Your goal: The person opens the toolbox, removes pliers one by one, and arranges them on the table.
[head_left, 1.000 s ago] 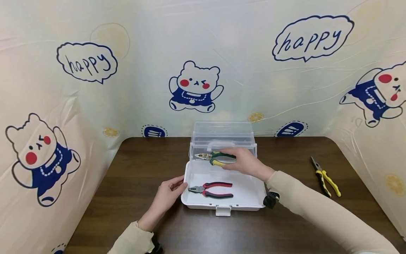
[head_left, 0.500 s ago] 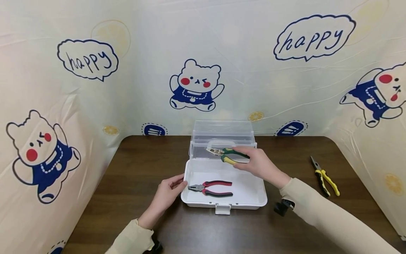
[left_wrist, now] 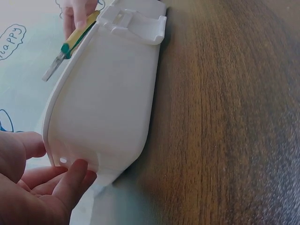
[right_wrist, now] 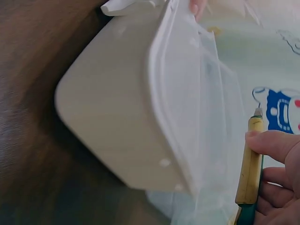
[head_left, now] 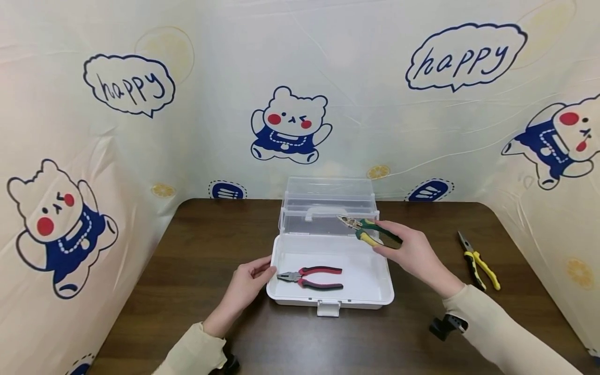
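Observation:
A white toolbox stands on the table with its clear lid raised at the back. My left hand pinches its left side, thumb at the rim and fingers against the outer wall in the left wrist view. Inside the box lie red-and-black pliers, jaws pointing left. My right hand holds green-and-yellow pliers by their handles above the box's right rear part. Their handles are spread and the metal head points left. In the right wrist view the thumb presses the yellow handle.
Yellow-and-black long-nose pliers lie on the brown wooden table to the right of the box. A white latch sticks out from the box's front. Behind the table hangs a printed curtain.
My right hand has moved to the right with the green-and-yellow pliers, from over the box's middle toward its right side. My left hand and the red-and-black pliers stay put.

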Tool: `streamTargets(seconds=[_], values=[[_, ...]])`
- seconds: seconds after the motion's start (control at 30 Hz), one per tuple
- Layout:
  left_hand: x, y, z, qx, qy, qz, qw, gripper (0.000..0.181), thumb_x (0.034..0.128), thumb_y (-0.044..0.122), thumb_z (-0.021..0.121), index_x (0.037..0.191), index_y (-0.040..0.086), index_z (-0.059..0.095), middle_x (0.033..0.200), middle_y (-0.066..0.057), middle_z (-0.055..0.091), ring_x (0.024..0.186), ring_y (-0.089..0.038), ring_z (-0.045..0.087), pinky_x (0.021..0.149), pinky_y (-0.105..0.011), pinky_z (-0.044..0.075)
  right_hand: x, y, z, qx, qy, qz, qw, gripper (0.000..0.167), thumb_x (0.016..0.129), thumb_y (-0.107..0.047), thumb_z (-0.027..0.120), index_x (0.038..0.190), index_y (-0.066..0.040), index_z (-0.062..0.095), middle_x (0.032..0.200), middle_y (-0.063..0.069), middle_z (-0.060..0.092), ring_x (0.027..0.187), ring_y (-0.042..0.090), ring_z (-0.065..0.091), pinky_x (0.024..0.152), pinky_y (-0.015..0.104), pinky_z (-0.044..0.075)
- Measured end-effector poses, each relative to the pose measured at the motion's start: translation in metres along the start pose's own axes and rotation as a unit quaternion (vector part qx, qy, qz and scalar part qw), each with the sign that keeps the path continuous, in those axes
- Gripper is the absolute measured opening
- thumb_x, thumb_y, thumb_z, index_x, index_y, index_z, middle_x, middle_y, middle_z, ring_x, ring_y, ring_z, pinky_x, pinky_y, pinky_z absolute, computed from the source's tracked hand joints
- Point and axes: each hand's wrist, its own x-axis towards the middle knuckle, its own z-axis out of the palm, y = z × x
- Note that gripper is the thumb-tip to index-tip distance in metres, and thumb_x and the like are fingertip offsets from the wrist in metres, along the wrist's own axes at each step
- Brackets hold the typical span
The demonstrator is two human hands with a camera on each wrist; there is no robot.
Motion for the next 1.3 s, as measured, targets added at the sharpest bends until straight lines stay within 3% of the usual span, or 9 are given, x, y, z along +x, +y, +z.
streamTargets(seconds=[0.3,0.73,1.03,1.3], values=[[0.002,0.000,-0.001,0.005,0.000,0.003,1.0000,0.036,0.0973,0.009,0.073,0.131,-0.004,0.069,0.119,-0.020,0.074,0.106,-0.027,0.073,0.090,-0.035,0.060,-0.023,0.028,-0.007,0.006,0.045,0.058,0.9973,0.063,0.093,-0.032,0.081,0.147,-0.007,0.060,0.144,0.024,0.060,0.126,0.046,0.060,0.098,0.064,0.051],[0.002,0.000,0.000,0.004,-0.002,0.005,1.0000,0.038,0.0976,0.013,0.074,0.131,-0.005,0.069,0.120,-0.021,0.074,0.106,-0.028,0.073,0.089,-0.036,0.061,-0.044,0.072,-0.016,0.021,0.086,0.173,0.9809,0.074,0.096,-0.048,0.073,0.152,-0.005,0.052,0.144,0.032,0.056,0.117,0.045,0.059,0.087,0.053,0.052],[0.004,-0.001,0.001,0.013,-0.002,0.005,0.9999,0.039,0.0981,0.014,0.074,0.131,-0.006,0.068,0.120,-0.022,0.074,0.106,-0.029,0.073,0.089,-0.037,0.061,-0.055,0.108,-0.015,0.014,0.095,0.230,0.9684,0.074,0.096,-0.047,0.074,0.148,0.001,0.055,0.140,0.033,0.057,0.119,0.048,0.055,0.091,0.056,0.046],[0.000,-0.001,0.000,0.007,-0.001,-0.004,1.0000,0.038,0.0975,0.013,0.074,0.131,-0.003,0.070,0.120,-0.019,0.074,0.106,-0.026,0.073,0.089,-0.035,0.061,-0.062,0.126,-0.013,-0.017,0.112,0.254,0.9605,0.073,0.096,-0.043,0.074,0.142,0.010,0.055,0.139,0.037,0.055,0.122,0.057,0.052,0.098,0.065,0.043]])
